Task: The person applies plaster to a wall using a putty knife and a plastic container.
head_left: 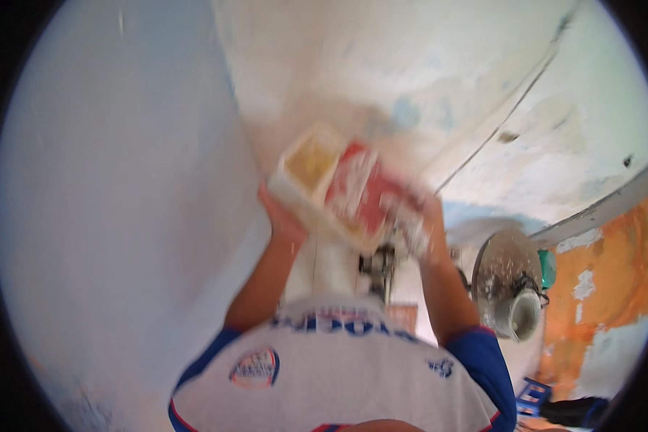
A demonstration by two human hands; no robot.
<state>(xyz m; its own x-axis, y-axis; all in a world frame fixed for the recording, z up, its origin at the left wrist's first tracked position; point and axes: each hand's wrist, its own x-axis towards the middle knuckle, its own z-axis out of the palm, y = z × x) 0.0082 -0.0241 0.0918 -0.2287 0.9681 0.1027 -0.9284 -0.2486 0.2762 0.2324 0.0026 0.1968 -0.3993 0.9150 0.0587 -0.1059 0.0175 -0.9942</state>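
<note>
Left grip [286,222] holds tray [300,198] — long axis down-right.

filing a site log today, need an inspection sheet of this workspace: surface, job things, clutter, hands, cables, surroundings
surface: pale wall, patchy and stained
job's things: tray with beige contents; white-smeared red item over it, blurred
clutter: spattered round top, pail beside it, blue crate
grips: left grip holds the tray's side; right grip holds the red item, white-smeared
cables: dark line on the pale wall, cable or crack unclear
surroundings: orange wall with white patches
</note>
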